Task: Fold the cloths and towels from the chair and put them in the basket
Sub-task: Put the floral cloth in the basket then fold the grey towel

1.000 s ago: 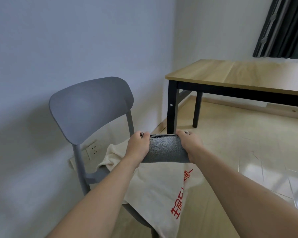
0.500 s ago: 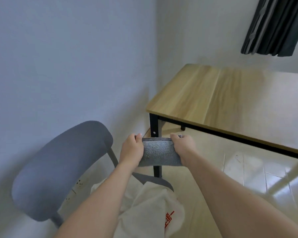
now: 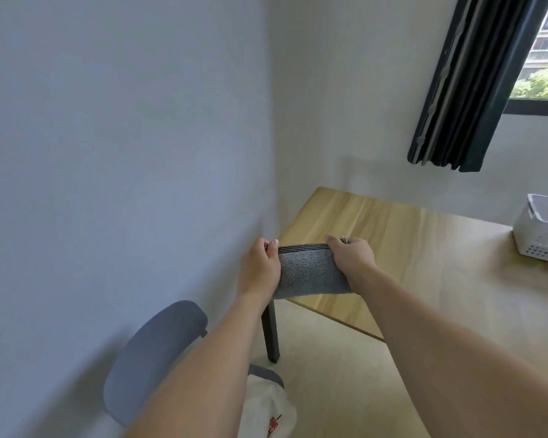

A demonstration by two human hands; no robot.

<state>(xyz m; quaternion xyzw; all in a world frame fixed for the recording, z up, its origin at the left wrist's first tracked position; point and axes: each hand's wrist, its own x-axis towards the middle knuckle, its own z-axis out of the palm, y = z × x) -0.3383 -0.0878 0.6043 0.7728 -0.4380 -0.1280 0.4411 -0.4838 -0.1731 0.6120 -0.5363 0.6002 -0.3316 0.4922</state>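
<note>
Both hands hold a small folded grey terry towel (image 3: pixel 310 273) with a dark striped top edge, one at each end: left hand (image 3: pixel 260 269) with thumb and fingers pinched on the left end, right hand (image 3: pixel 352 256) likewise clamped on the right end; each grip is closed on the fabric. The towel hangs in the air over the near left corner of the light wooden bench (image 3: pixel 424 248), not touching it as far as can be judged. A white perforated plastic basket (image 3: pixel 541 238) sits on the bench at far right, well apart from the towel. Below, a grey plastic chair (image 3: pixel 154 349) carries a cream cloth with red print (image 3: pixel 268 412). Step in hand, by judgement: carrying a finished fold toward the basket. Next move calls for travel rightward across the bench, keeping the layers pinched so the fold holds, then lowering it flat into the basket.
</note>
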